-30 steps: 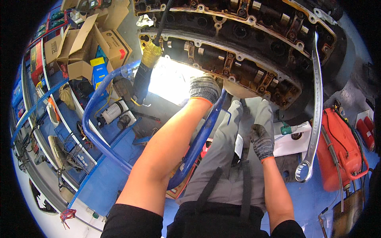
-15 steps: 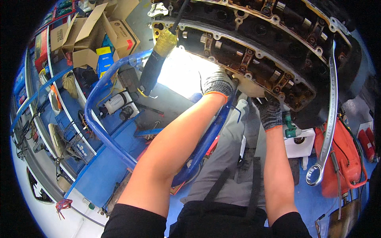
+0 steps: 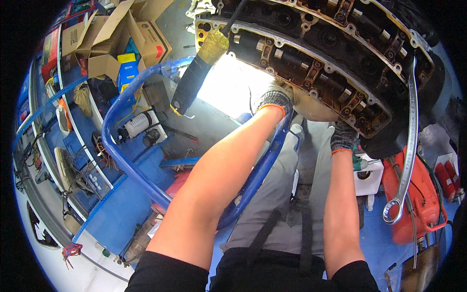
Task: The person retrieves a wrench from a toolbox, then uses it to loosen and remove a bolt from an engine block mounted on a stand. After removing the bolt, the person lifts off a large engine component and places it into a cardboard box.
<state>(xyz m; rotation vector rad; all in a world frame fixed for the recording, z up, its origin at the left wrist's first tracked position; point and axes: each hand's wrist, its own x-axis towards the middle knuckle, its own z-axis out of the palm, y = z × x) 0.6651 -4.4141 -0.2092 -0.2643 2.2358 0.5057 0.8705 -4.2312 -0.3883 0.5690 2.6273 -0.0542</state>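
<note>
An engine [image 3: 292, 61] with its camshafts bare and brown with oil fills the upper right. My left hand [image 3: 275, 97], in a grey knit glove with an orange cuff, is up against the engine's near lower edge. Its fingers are out of sight there. Farther right, my right hand [image 3: 343, 138], gloved alike, reaches under the same edge, and the engine hides its fingers. Between the hands a pale rounded part [image 3: 314, 106] shows below the engine. Whether either hand holds something cannot be seen.
A dark work lamp [image 3: 189, 87] with yellow wrapping hangs at the engine's left, throwing bright light. Blue tubing [image 3: 119, 155] curves beneath my left arm. A long combination wrench [image 3: 407, 146] hangs at right before a red tank [image 3: 396, 228]. Cardboard boxes [image 3: 104, 39] stand far left.
The engine, lamp and wrench sit a little farther right in the picture. My left hand has shifted slightly right, and my right hand has gone deeper under the engine's edge.
</note>
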